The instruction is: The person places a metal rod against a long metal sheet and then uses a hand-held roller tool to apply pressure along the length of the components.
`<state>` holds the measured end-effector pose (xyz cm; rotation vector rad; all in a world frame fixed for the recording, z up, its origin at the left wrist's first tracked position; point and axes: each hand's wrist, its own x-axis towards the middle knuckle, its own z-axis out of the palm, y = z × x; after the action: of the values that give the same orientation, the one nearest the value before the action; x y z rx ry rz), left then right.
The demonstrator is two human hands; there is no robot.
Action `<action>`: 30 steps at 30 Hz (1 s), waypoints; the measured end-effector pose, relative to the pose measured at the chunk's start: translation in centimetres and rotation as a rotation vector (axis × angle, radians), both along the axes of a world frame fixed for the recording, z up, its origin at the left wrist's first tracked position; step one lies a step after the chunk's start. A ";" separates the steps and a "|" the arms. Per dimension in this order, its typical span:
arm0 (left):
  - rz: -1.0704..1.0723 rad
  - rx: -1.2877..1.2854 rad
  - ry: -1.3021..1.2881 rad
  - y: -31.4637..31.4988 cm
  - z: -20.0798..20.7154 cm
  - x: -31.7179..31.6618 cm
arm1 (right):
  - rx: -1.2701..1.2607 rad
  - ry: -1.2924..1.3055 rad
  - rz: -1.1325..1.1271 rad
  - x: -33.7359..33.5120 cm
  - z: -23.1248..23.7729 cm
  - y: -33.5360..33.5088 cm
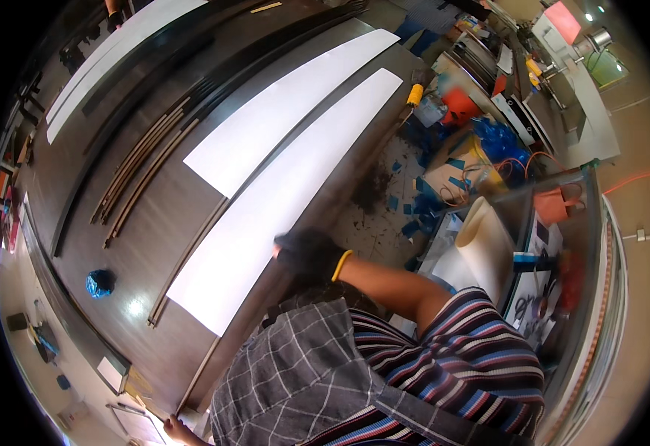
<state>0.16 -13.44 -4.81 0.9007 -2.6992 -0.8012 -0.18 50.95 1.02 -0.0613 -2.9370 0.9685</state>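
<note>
White strip (pixel 286 197), long, flat, smooth, beside dark-gloved fingers (pixel 288 244)

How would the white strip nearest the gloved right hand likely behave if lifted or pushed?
The white strip would probably sag if lifted by one end, being long and seemingly thin. Its sheet-like look suggests it is light for its size. Lying flat on the smooth-looking table, it would likely slide rather than roll.
</note>
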 end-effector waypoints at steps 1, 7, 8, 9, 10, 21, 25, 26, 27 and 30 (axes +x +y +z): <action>-0.084 -0.057 -0.036 0.9 0.5 1.0 | 0.045 0.069 -0.022 -0.9 0.0 0.7; -0.855 0.022 -0.088 14.4 -3.0 -1.5 | 0.266 0.230 -0.169 -1.4 -1.8 7.5; -0.891 -0.118 -0.153 16.8 -1.2 -1.4 | 0.274 0.196 -0.123 -1.5 -2.7 8.1; -0.876 -0.264 -0.250 17.7 0.8 -2.1 | 0.287 0.213 -0.172 -2.0 -3.7 9.3; -0.892 -0.250 -0.287 17.9 2.0 -1.9 | 0.303 0.227 -0.214 -2.0 -4.4 11.6; -1.112 -0.660 -0.428 5.9 1.7 0.9 | 0.578 0.109 -0.582 -5.8 -10.1 45.2; -0.870 -0.611 -0.693 13.4 2.9 -1.9 | 0.789 -0.324 -0.478 -5.1 -4.8 43.0; -0.913 -0.676 -0.719 13.2 3.0 -1.4 | 0.820 -0.273 -0.343 -4.7 -4.2 41.2; -0.958 -0.631 -0.626 15.2 3.4 -1.5 | 0.858 -0.221 -0.224 -3.7 -4.0 39.3; -0.870 -0.566 -0.442 20.9 5.0 -4.1 | 0.683 0.016 -0.015 -1.3 -6.6 28.2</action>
<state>-3.98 7.45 0.18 -0.3001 -3.4104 0.1417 -1.45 79.19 -5.62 -0.0458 -3.0625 -0.0709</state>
